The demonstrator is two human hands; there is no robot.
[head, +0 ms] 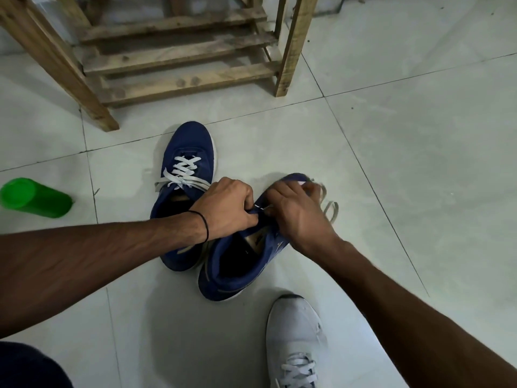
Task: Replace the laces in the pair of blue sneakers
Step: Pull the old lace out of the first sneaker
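Two blue sneakers stand side by side on the tiled floor. The left sneaker (188,152) is fully laced with a white lace (183,173) tied in a bow. The right sneaker (240,264) lies nearer to me, its tongue area covered by both hands. My left hand (226,210) grips the sneaker's upper edge at the eyelets, fingers curled. My right hand (296,217) pinches a thin white lace (261,207) at the eyelets. Loose loops of that lace (331,211) trail to the right of the toe, blurred.
A wooden rack (179,60) stands on the floor behind the sneakers. A green plastic cup (33,198) lies on its side at the left. A white laced shoe (296,343) sits at the bottom right, close to the right sneaker's heel.
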